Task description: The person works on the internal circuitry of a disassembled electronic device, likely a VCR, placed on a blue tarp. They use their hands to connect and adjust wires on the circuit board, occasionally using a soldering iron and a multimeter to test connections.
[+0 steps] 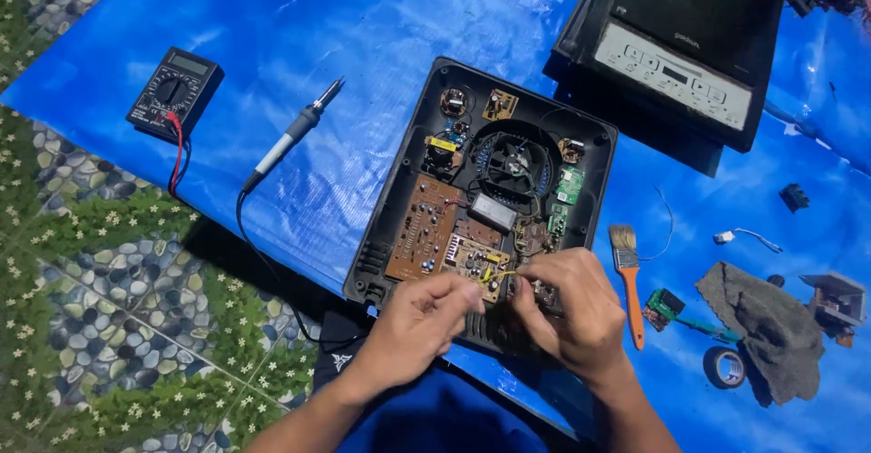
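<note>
1. Where the blue tarp (363,45) covers the ground, we see an opened black appliance base (481,199) lying flat, its brown circuit boards (425,226) and round black fan (514,161) exposed.
2. We see both hands at the near edge of this base, over its lower boards.
3. The left hand (419,321) has its grip closed, thumb and forefinger pinched on one end of a thin yellow wire (497,275).
4. The right hand (567,303) has its fingers curled and pinched at the other end of that wire, so its grip is closed too.
5. The yellow wire stretches short between the two hands, just above the small board at the near edge of the base.
6. Left of the base lies a soldering iron (292,136), its tip pointing away from us and its black cord trailing back under the base's near corner.
7. Farther left of the base sits a black multimeter (172,92) with a red lead.
8. Just right of the base lies a paintbrush (628,276) with an orange handle.
9. Farther right of the base we see a grey rag (767,321), a roll of dark tape (726,367) and a small green board (665,306).
10. Beyond the base, at its far right, rests the appliance's black top cover (680,36) with its control panel.
</note>
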